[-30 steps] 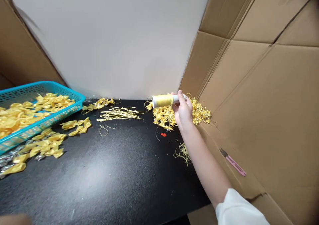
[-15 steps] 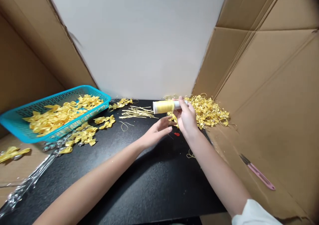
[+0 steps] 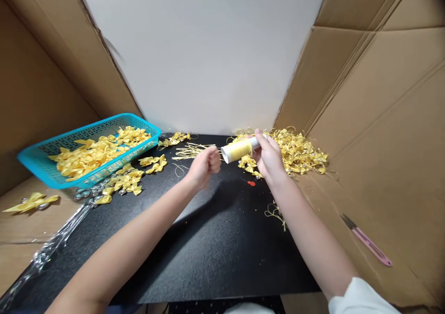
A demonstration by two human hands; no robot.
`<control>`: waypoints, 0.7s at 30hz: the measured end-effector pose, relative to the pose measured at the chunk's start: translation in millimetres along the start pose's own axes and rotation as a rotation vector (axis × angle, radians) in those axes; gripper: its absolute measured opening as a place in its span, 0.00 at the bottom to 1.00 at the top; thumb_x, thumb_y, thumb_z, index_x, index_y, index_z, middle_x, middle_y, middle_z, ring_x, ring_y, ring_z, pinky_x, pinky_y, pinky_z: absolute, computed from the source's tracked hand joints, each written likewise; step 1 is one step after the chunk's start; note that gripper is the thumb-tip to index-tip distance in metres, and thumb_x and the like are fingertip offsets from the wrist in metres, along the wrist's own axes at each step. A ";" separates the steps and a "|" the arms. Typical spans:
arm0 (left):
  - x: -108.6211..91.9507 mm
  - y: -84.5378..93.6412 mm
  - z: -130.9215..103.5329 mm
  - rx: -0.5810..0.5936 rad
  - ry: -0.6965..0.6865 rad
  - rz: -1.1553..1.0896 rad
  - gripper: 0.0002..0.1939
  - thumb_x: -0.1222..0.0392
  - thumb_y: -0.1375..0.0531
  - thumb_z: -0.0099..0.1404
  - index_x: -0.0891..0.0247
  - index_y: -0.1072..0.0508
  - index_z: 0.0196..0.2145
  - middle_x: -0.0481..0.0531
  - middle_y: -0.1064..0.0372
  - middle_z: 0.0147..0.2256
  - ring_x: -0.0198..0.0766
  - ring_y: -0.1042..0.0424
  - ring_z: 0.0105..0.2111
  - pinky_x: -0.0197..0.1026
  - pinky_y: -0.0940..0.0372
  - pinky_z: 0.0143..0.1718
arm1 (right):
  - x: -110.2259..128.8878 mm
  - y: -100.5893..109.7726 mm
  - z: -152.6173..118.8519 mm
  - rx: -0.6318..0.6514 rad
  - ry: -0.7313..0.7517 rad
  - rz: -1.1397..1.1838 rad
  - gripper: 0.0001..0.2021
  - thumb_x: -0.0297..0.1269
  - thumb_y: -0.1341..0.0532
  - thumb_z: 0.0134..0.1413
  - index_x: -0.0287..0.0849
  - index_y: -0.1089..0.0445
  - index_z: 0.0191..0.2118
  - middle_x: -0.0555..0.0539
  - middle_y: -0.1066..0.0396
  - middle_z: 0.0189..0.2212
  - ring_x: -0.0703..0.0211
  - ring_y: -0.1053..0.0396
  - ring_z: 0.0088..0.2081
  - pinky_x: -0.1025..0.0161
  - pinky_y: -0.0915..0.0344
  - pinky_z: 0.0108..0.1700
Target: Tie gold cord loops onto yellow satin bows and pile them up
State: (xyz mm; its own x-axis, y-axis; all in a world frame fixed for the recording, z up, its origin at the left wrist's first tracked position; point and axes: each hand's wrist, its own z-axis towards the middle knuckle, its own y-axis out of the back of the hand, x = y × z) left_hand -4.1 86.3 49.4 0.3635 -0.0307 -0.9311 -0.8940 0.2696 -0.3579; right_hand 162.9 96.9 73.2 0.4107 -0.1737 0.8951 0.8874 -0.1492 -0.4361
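Left hand (image 3: 205,166) now curled into a fist, thread spool (image 3: 239,150) tilted more steeply

No readable text, label, brand or number shows anywhere — spool (image 3: 239,150), basket (image 3: 88,149) and cardboard (image 3: 382,133) included.

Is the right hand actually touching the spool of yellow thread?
Touching. The head view shows the right hand gripping the white end of the spool, with the thumb laid across it.
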 end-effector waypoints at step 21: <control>-94.4 101.7 6.7 -0.720 -0.247 -0.061 0.19 0.69 0.51 0.63 0.63 0.61 0.22 0.39 0.66 0.11 0.28 0.62 0.13 0.34 0.60 0.17 | 43.0 57.7 47.5 -0.444 0.348 0.271 0.19 0.45 0.31 0.45 0.43 0.42 0.31 0.52 0.31 0.29 0.65 0.29 0.32 0.66 0.28 0.31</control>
State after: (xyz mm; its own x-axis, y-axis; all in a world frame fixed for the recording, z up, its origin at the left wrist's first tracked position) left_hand -127.5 123.0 101.4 0.3905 0.2133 -0.8956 -0.7896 -0.4226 -0.4449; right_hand 241.7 127.1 91.0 0.4502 -0.5577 0.6973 0.5593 -0.4327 -0.7071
